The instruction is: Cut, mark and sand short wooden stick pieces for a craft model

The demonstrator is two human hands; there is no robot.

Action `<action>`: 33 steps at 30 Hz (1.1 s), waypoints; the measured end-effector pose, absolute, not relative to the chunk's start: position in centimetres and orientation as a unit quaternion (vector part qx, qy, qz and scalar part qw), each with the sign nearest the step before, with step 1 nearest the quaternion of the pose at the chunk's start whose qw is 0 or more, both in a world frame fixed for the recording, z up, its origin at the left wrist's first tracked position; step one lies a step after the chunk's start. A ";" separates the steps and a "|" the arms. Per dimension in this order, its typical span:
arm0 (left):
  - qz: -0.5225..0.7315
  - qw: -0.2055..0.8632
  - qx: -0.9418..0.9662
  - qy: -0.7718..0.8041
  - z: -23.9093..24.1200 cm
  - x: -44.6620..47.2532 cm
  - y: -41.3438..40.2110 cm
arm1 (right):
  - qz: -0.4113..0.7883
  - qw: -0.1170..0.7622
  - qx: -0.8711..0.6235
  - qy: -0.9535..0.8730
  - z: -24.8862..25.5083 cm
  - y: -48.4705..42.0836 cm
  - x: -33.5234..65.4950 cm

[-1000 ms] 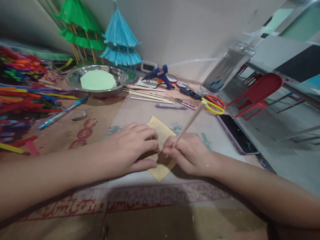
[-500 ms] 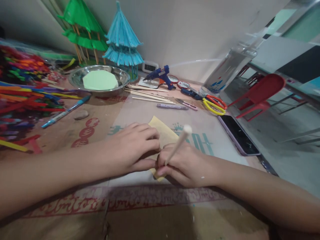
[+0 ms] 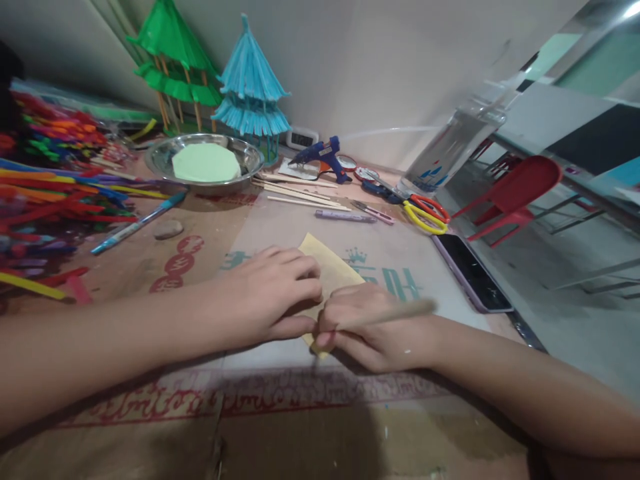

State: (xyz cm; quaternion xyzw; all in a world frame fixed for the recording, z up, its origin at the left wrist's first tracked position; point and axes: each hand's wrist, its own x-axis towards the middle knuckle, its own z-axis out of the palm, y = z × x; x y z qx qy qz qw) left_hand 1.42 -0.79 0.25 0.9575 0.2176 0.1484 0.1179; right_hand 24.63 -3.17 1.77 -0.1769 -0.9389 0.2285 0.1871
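A yellow paper sheet (image 3: 330, 270) lies on the table in front of me. My left hand (image 3: 270, 297) rests on its left part, fingers curled and pressing it down. My right hand (image 3: 373, 327) is closed on a thin wooden stick (image 3: 395, 313), whose tip meets the paper's near corner beside my left thumb. The stick lies low over my right hand, pointing right, and is blurred by motion.
A steel bowl (image 3: 250, 160) with a pale green disc, green and blue paper pagodas (image 3: 250, 87), a blue glue gun (image 3: 320, 155), loose sticks (image 3: 300, 190), scissors (image 3: 425, 213), a phone (image 3: 470, 270), a clear bottle (image 3: 450, 147), a blue pen (image 3: 140, 223) and a heap of coloured straws (image 3: 45, 193) surround the paper.
The stick in my right hand has swung down from nearly upright to almost flat, pointing right. My right hand slid left along the paper to its near corner. My left hand stayed put.
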 end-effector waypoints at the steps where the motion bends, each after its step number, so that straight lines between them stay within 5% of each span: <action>1: 0.149 0.113 0.958 0.219 0.2 1.4 -0.8 | 0.210 0.181 -0.181 -0.944 1.8 -3.0 24.8; 5: 0.144 0.115 0.956 0.228 0.0 1.5 -0.7 | 0.130 0.162 -0.229 -0.951 1.9 -2.2 25.7; 11: 0.148 0.117 0.956 0.226 0.0 1.5 -0.7 | 0.222 0.207 -0.187 -0.934 1.7 -2.5 25.1; 16: 0.153 0.106 0.957 0.221 -0.1 1.4 -0.7 | 0.136 0.179 -0.222 -0.949 1.8 -2.1 25.6; 22: 0.147 0.113 0.956 0.229 -0.1 1.4 -0.7 | 0.200 0.194 -0.187 -0.942 1.8 -2.5 25.2; 33: 0.152 0.113 0.954 0.232 0.0 1.4 -0.7 | 0.145 0.177 -0.215 -0.949 1.8 -2.4 25.4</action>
